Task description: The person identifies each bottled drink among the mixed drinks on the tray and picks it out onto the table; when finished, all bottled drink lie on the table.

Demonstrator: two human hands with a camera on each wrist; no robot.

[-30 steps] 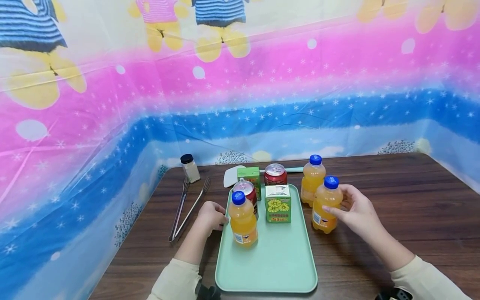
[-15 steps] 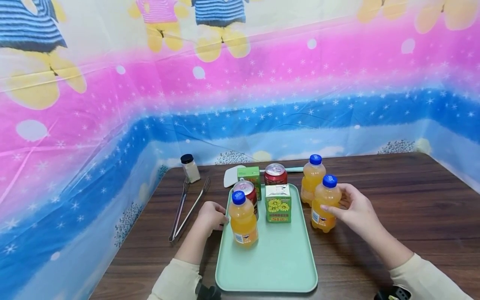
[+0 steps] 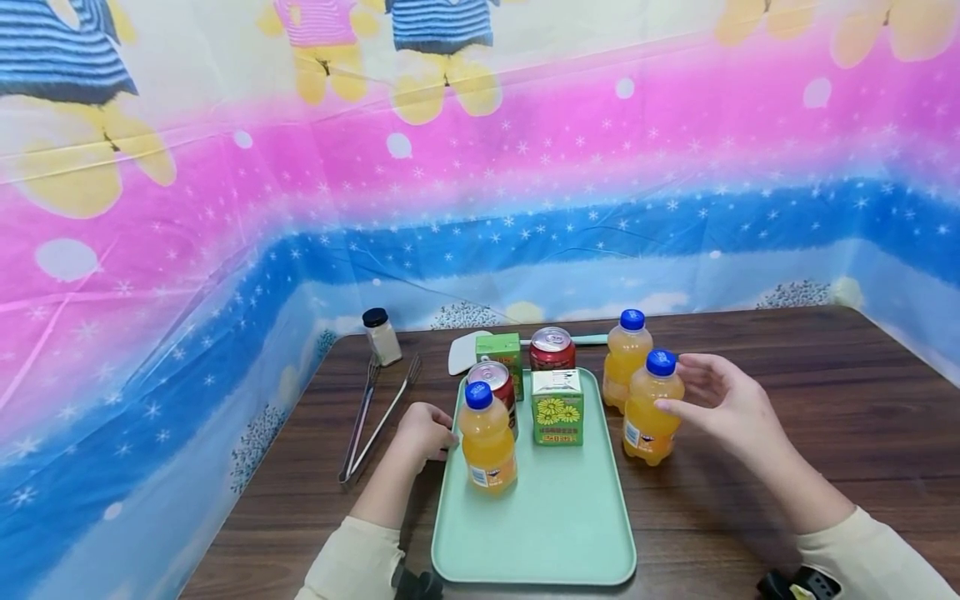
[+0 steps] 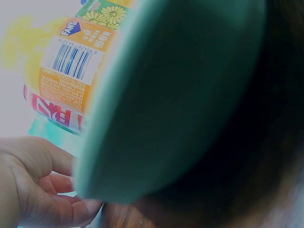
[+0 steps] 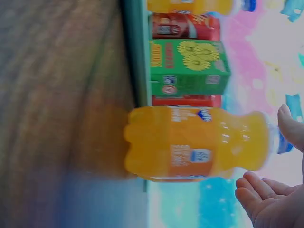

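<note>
My right hand [image 3: 731, 412] stands just right of an orange soda bottle [image 3: 651, 421] with a blue cap, upright on the table beside the tray. Its thumb and fingers are spread apart around the bottle's upper part; the right wrist view shows a gap between the fingers [image 5: 261, 190] and the bottle. My left hand [image 3: 426, 433] holds the left rim of the light green tray [image 3: 547, 525], its fingertips curled at the edge. On the tray are another orange soda bottle [image 3: 487, 450], a red can [image 3: 495, 379] and a green drink carton [image 3: 557, 408].
A third orange soda bottle [image 3: 627, 358] stands behind the right one. Past the tray's far end are another red can [image 3: 552, 346], a second green carton [image 3: 501, 350] and a white spatula [image 3: 467, 354]. Metal tongs [image 3: 363, 442] and a black-lidded jar [image 3: 384, 343] lie left.
The right bottle shifted slightly toward the tray, then my right hand let go and drew back to the right, fingers spreading. My left hand has stayed at the tray rim.
</note>
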